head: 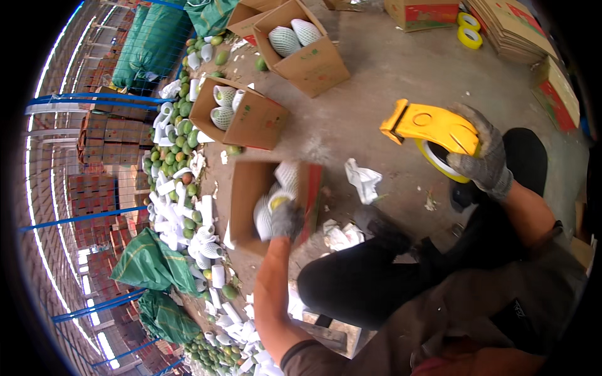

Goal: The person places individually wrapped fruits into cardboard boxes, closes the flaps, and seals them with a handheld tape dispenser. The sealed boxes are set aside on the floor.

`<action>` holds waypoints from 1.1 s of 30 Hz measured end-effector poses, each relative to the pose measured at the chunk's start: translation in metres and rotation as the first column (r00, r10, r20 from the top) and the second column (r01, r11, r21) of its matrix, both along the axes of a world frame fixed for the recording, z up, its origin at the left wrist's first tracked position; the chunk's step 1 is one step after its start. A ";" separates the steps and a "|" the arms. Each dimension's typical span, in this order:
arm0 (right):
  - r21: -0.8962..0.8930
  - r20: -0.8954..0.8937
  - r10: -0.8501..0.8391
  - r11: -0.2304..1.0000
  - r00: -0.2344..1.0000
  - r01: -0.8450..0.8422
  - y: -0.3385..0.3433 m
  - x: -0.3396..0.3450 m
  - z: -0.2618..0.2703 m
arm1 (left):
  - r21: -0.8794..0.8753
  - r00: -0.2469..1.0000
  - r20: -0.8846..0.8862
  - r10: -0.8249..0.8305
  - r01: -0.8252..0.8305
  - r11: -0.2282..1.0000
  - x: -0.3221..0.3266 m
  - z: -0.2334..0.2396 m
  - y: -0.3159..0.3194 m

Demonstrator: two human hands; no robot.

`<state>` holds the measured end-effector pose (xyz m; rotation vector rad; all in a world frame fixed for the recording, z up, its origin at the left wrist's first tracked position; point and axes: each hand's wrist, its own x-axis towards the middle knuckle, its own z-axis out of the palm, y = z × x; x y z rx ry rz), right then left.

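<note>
My left hand (287,221), in a grey glove, reaches into an open cardboard box (244,202) and touches a fruit in a white foam net (278,193), whose yellowish end shows. Blur and the back of the hand hide whether the fingers grip it. More netted fruits lie in that box. My right hand (479,150), also gloved, holds a yellow tape dispenser (423,120) above the floor, its roll of tape (430,157) hanging under the body. Two further open boxes with netted fruit, a nearer one (256,120) and a farther one (312,68), stand beyond the first.
Loose mango-like fruits (181,141) and white foam nets (174,216) lie heaped along a blue wire fence at left, beside green sacks (150,263). Crumpled paper (362,181) lies on the floor. Yellow tape rolls (469,36) and stacked flat cartons (512,28) are at upper right.
</note>
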<state>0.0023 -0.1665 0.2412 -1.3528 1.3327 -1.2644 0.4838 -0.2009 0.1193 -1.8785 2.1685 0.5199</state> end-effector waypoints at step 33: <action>0.196 0.527 -0.387 0.922 0.757 0.335 0.106 -0.169 -0.049 | 0.241 0.845 -0.020 -0.535 0.523 0.817 -0.400 -0.027 0.062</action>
